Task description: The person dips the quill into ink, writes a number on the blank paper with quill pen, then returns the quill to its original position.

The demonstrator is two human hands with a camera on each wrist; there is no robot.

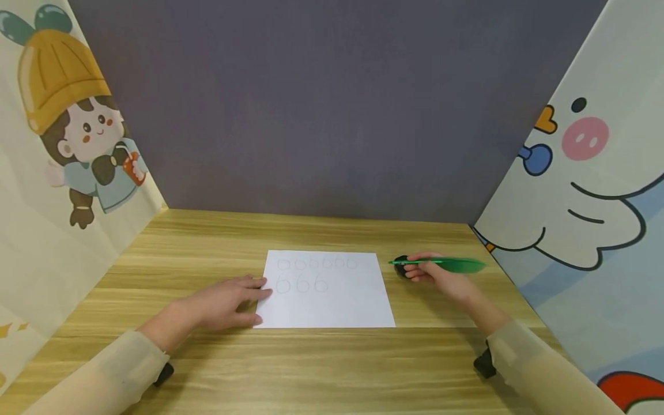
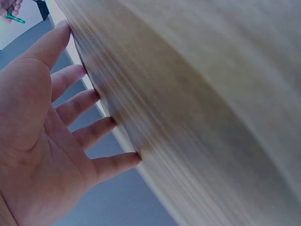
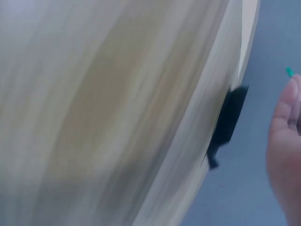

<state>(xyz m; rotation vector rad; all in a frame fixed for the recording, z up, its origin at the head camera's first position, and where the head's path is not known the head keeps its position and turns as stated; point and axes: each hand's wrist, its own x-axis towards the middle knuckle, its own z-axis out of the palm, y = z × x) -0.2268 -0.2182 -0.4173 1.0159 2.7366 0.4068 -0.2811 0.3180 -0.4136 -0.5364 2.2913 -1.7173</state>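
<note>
Head view: your left hand (image 1: 224, 302) lies flat at the left edge of the white paper (image 1: 342, 305), its fingers spread, with the fingertips over the sheet's border; the left wrist view shows the fingers fanned apart too. The paper lies on the wood-grain counter (image 1: 311, 369), between your two hands, and bears two rows of faint rounded figures, six in the upper row and three like sixes in the lower. Your right hand (image 1: 446, 281) is to the right of the sheet, well apart from your left, its thumb and fingers pinching the shaft of a green feather pen (image 1: 461, 265). The pen's thin end points left, towards the paper, and its plume extends over your hand. A small black object (image 1: 400, 272) sits just beside those fingers, behind the pen's shaft; you cannot tell whether they touch it. A dark wall panel (image 1: 332, 115) rises behind the counter
</note>
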